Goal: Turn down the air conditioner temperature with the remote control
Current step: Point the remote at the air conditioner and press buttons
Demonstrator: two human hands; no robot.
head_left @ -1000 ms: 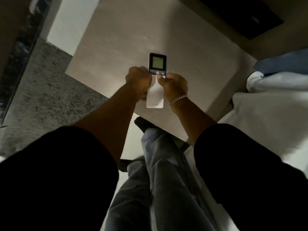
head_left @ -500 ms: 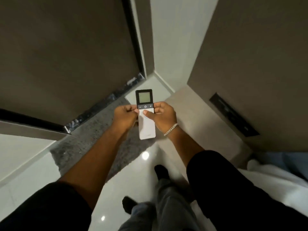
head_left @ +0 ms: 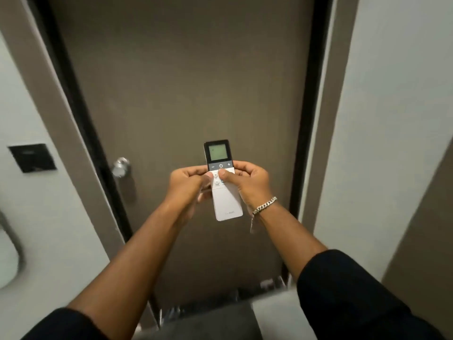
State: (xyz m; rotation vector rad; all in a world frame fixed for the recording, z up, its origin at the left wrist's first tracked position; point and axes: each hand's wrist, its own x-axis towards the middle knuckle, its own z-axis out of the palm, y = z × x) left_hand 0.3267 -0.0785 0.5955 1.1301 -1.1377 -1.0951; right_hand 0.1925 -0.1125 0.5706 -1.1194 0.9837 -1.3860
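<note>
Slim white remote control with dark screen end (head_left: pixel 223 182): held upright in both hands before a brown door (head_left: pixel 186 94).

Left hand (head_left: pixel 190 184) and right hand (head_left: pixel 247 182) grip its middle from either side; thumbs cover part of the button area. Screen readout is illegible. The silver door handle (head_left: pixel 121 167) and black wall plate (head_left: pixel 31 157) are blurred.
</note>
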